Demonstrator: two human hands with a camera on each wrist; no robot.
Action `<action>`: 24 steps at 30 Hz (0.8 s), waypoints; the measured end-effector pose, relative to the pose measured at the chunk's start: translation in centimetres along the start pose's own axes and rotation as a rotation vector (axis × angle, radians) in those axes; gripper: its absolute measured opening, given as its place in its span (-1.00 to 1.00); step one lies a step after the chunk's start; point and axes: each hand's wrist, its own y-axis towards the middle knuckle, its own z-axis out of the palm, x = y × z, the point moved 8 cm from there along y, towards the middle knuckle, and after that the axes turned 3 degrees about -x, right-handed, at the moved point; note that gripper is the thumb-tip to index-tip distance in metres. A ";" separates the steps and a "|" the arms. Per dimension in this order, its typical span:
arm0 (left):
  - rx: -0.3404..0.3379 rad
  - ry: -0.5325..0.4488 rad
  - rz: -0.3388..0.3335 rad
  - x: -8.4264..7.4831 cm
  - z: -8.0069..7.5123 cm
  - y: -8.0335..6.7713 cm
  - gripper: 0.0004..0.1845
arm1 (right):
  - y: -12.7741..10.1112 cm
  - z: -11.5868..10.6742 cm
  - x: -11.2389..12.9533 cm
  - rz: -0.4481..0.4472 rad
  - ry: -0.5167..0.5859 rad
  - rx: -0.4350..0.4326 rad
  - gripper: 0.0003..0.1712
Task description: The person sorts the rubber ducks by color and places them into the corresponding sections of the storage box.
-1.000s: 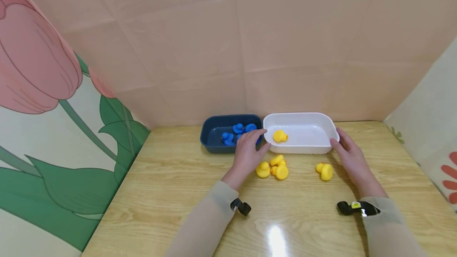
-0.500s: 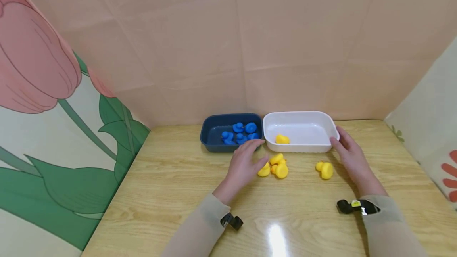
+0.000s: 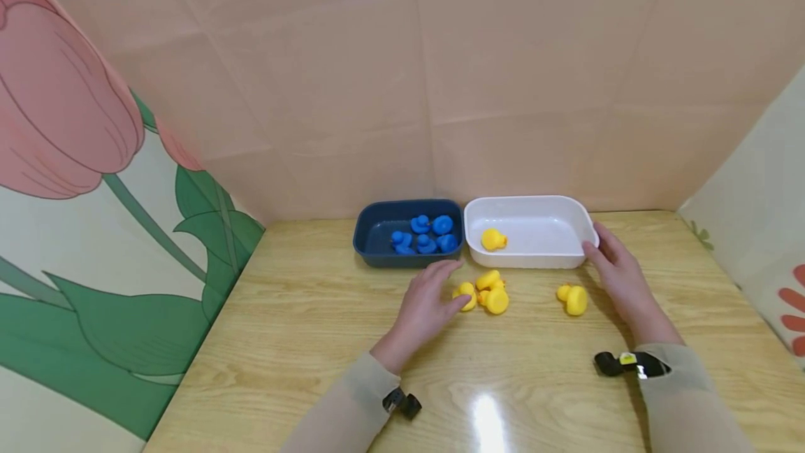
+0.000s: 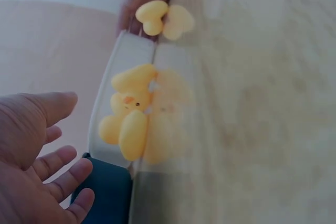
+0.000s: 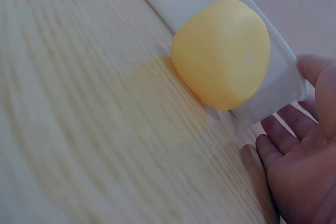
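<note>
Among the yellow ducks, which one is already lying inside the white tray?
Only the single yellow duck at the left end of the white tray is inside. The other yellow ducks lie on the wooden table in front of the tray.

Staged tabletop booth, not a lived-in room. Glossy wood-grain table [image 3: 302, 313] under the hands, a lamp glare on it just behind them. Ahead of both hands, creased pink sheet backdrop [image 3: 440, 75] closes off the view. Well to the left of the left hand [image 3: 428, 303], a printed panel with a large tulip [image 3: 56, 110] and green leaves; to the right of the right hand [image 3: 619, 275], a pale panel with a red-orange motif [image 3: 794, 313]. Small cameras strapped at both wrists [image 3: 629, 365] mark it as a recording set-up.
</note>
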 end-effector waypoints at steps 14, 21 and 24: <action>0.084 -0.013 -0.060 1.8 1.7 -0.2 -0.23 | -0.2 0.1 0.1 0.011 0.012 0.011 0.00; 0.107 -0.008 -0.065 2.4 2.5 -0.3 -0.25 | -0.2 0.1 0.0 0.020 0.002 0.019 0.01; 0.112 0.001 -0.053 2.5 2.8 -0.3 -0.25 | -0.2 0.1 -0.1 0.020 0.000 0.022 0.00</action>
